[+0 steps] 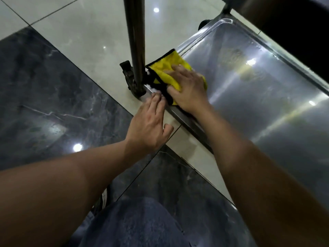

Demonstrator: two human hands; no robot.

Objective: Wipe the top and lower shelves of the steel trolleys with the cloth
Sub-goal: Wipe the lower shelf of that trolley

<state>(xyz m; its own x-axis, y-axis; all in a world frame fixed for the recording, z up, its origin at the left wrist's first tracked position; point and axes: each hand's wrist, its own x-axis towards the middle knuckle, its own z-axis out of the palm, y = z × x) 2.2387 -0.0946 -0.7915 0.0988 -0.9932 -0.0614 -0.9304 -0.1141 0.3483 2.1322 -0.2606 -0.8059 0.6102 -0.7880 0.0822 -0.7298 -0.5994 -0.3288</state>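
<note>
Under the flat, spread right hand (188, 88), the yellow black-edged cloth (168, 68) is pressing the steel lower shelf (258, 107); left hand (151, 125) is steadying the rim with straight fingers; overlapping strokes advisable.

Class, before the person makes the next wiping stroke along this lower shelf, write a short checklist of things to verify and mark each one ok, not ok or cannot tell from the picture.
1. Cloth under the wiping hand: the right hand lies flat on the yellow cloth. Ok.
2. Cloth on the surface to be cleaned: it lies at the near corner of the lower shelf, beside the trolley leg. Ok.
3. Trolley steadied: the left hand touches the shelf's front rim with straight fingers. Ok.
4. Stroke path free: bare steel lies ahead of the cloth. Ok.
5. Castor locked: cannot tell.
6. Top shelf wiped: only a dark edge shows. Cannot tell.
</note>
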